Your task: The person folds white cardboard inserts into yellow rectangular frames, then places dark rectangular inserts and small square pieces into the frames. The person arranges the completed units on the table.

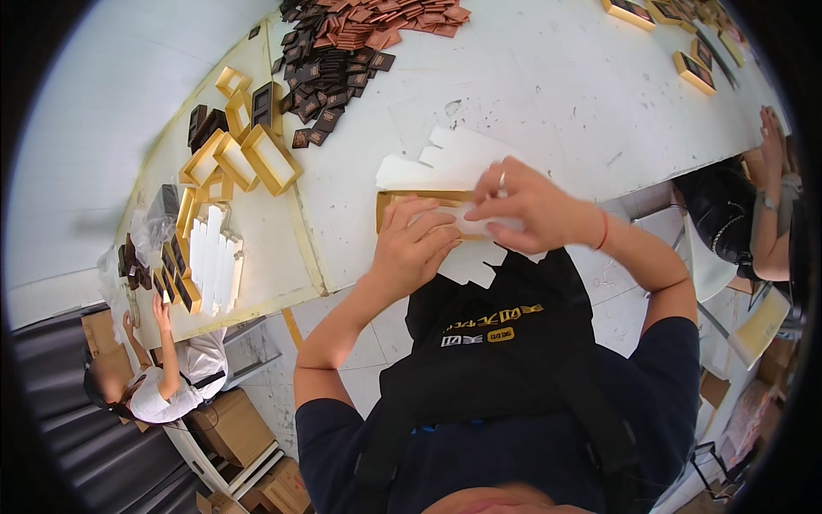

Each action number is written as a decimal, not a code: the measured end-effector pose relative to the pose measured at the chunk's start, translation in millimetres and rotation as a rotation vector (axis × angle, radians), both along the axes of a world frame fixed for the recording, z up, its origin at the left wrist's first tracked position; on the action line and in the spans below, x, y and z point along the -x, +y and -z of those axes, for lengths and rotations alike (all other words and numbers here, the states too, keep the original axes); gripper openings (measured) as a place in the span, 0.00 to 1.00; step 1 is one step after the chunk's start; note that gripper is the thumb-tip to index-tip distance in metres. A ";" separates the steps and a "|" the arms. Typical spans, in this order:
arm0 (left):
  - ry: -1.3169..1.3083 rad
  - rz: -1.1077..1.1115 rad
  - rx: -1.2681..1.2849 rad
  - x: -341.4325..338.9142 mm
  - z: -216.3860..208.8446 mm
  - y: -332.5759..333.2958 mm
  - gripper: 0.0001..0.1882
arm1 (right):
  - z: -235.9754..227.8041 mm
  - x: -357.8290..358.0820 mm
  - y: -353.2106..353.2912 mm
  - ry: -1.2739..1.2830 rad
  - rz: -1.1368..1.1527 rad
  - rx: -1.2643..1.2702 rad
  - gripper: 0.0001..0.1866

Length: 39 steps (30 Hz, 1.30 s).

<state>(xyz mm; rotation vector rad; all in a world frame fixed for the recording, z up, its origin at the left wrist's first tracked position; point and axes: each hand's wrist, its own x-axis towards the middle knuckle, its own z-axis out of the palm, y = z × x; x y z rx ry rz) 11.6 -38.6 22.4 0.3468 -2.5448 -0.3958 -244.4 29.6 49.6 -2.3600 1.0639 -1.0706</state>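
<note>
A shallow gold cardboard box (383, 206) lies on the white table in front of me. White die-cut sheets stick out around it: a large white sheet (458, 152) with notched edges beyond it, and a white flap (469, 267) at its near side. My left hand (415, 238) rests across the box's left part, fingers spread and stretched to the right. Over the right part hovers my right hand (533, 206), ring on one finger, thumb and forefinger apart, the other fingers curled. Something pale lies inside between the hands; its shape is partly hidden.
Dark and copper-coloured flat squares (330, 81) are heaped at the far left. Gold box parts (270, 158) and a stack of white card strips (212, 261) lie at left. A co-worker (171, 373) stands lower left; another person's arm (773, 197) shows at right. More filled boxes (693, 73) lie far right.
</note>
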 end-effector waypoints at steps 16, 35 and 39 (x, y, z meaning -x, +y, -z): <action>-0.053 -0.036 -0.229 -6.8 -16.2 -16.5 0.14 | 11.6 12.6 -29.7 0.277 -0.129 -0.115 0.13; -0.051 0.108 -0.637 -6.6 -5.9 -24.4 0.14 | 38.7 -21.3 -23.8 0.043 -0.029 -0.129 0.10; -0.132 0.146 -0.533 -17.1 -20.4 -11.4 0.19 | 39.5 -21.7 -24.1 -0.060 0.002 -0.226 0.10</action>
